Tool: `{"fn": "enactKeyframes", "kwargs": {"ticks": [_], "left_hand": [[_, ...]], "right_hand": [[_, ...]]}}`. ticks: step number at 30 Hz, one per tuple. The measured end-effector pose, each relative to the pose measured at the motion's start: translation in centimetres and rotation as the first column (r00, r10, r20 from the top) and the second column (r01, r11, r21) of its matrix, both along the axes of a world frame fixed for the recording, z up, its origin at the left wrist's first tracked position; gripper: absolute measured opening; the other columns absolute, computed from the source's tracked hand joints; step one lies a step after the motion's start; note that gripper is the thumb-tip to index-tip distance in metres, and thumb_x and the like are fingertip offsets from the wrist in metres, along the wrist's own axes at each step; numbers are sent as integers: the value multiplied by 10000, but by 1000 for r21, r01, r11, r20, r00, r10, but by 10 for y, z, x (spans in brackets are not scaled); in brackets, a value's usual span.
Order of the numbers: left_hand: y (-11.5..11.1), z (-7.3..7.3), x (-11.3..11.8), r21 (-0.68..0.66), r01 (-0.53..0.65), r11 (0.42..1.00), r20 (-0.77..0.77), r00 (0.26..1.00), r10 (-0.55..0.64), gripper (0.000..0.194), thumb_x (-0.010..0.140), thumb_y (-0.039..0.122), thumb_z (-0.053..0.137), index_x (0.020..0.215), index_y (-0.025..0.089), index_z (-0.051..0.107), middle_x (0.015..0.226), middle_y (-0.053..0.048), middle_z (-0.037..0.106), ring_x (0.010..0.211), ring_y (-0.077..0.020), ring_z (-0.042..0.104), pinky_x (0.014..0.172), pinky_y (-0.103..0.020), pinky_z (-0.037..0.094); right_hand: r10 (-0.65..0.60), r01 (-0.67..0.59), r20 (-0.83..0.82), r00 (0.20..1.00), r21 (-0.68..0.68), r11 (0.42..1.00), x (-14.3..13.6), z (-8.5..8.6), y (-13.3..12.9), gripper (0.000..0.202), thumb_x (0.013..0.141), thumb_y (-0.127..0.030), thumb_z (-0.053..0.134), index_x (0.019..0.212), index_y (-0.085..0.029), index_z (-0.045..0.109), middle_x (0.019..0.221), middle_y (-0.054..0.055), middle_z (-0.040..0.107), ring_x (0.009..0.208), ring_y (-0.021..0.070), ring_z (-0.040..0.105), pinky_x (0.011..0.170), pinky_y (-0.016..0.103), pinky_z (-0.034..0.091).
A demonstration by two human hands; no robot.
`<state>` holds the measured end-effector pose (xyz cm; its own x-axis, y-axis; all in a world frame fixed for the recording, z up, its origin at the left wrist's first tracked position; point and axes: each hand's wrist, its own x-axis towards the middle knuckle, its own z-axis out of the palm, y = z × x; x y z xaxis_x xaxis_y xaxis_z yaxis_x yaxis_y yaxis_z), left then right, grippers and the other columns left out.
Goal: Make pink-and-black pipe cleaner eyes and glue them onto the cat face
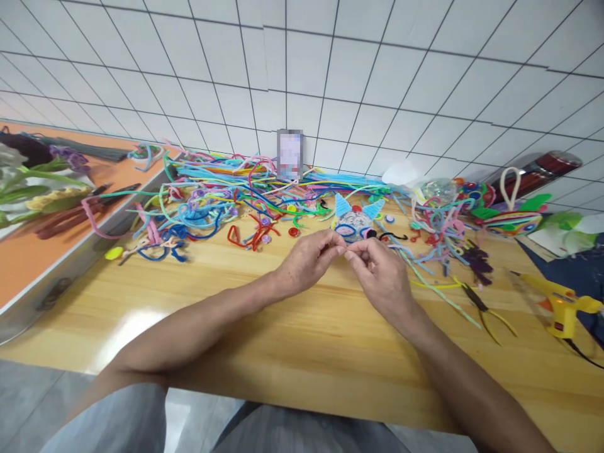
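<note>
Over the middle of the wooden table, my left hand [312, 259] and my right hand [380, 269] meet with their fingertips pinched together. Whatever lies between the fingertips is too small to make out. Just beyond them sits a roundish clear craft figure [356, 221] with two light-blue pointed ears and a blue loop on its front. My fingers partly cover its lower edge. A black curved pipe cleaner [394, 236] lies to the right of the figure. Left of my hands are bent red pipe cleaners [260, 233] and a small red bead-like piece [293, 232].
Tangled pipe cleaners [202, 204] spread along the wall, with a phone [289, 154] propped among them. On the right lie yellow-handled pliers [488, 311], a yellow glue gun [561, 307] with a cord, and a dark cylinder [538, 176]. An orange-surfaced tray [28, 264] borders the left.
</note>
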<state>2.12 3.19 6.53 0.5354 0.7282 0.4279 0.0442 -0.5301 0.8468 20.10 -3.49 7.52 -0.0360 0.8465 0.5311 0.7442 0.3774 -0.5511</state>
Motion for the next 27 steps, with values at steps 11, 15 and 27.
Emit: {"fn": "enactKeyframes", "kwargs": {"ticks": [11,15,27], "left_hand": [[-4,-16,10,-351,116,929,204,978,-46,321,943,486,666,935,167,625,719,31,563,616,-99,464,587,-229,385],[4,-5,1,-2,47,999,-11,999,-47,148,967,297,631,894,176,672,809,-15,672,720,-128,552,701,-261,435],[-2,-6,4,-236,114,965,177,981,-73,224,998,382,597,906,178,595,742,27,554,645,-106,475,630,-241,415]], "right_hand": [[-25,6,-166,986,-111,994,-2,-7,0,124,978,-311,632,894,-224,659,754,1,693,639,144,592,588,284,438],[-24,21,87,996,42,999,3,-4,0,106,969,-234,607,871,-230,646,785,22,690,670,163,592,662,317,455],[19,-115,-396,918,-219,969,-3,-4,1,170,961,-366,623,899,-212,659,715,-15,642,594,124,537,548,268,412]]}}
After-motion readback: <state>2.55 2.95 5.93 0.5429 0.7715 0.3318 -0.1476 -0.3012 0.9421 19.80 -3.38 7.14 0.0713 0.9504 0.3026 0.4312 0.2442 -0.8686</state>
